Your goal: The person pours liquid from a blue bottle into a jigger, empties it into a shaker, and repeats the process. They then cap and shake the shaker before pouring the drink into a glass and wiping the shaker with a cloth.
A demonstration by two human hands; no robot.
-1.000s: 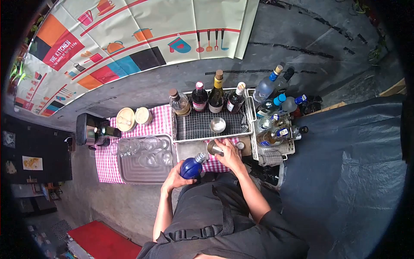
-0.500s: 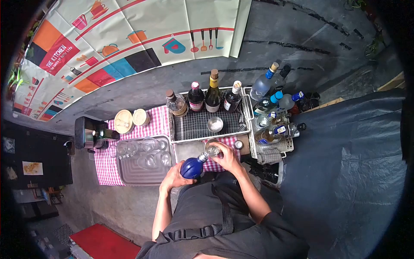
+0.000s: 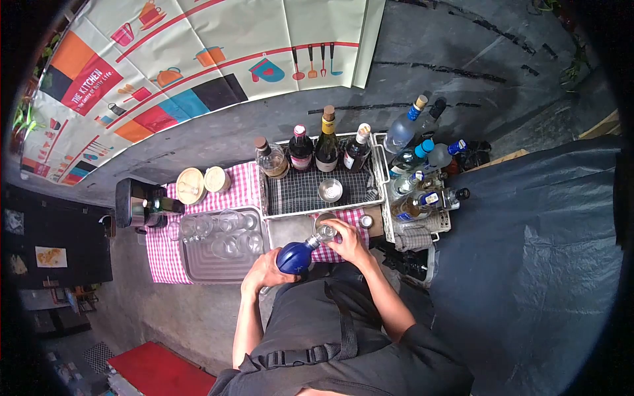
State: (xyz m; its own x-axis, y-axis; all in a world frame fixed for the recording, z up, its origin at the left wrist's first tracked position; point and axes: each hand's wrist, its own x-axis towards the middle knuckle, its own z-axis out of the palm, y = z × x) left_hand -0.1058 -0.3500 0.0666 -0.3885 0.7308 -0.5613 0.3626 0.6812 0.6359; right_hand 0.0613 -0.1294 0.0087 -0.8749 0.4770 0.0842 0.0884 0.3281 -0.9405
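Note:
My left hand point(image 3: 263, 271) grips a round blue bottle point(image 3: 294, 257), tilted with its neck pointing up-right toward a metal cup point(image 3: 324, 229). My right hand point(image 3: 349, 241) is wrapped around that cup, just in front of the white wire tray point(image 3: 277, 212). The bottle's mouth is at the cup's rim; I cannot tell whether liquid flows. Both hands are close together over the red checked cloth point(image 3: 244, 188).
Inside the wire tray stand three dark bottles point(image 3: 326, 149), a clear bottle point(image 3: 271, 158) and a small steel cup point(image 3: 329, 191). A metal tray of upturned glasses point(image 3: 218, 234) lies left. A rack of several spirit bottles point(image 3: 419, 178) sits right. Two wooden lids point(image 3: 201, 181) and a black machine point(image 3: 135, 201) are far left.
My right hand lifted the metal cup off the counter and brought it to the blue bottle's mouth. My left hand tilted the bottle a little more toward it.

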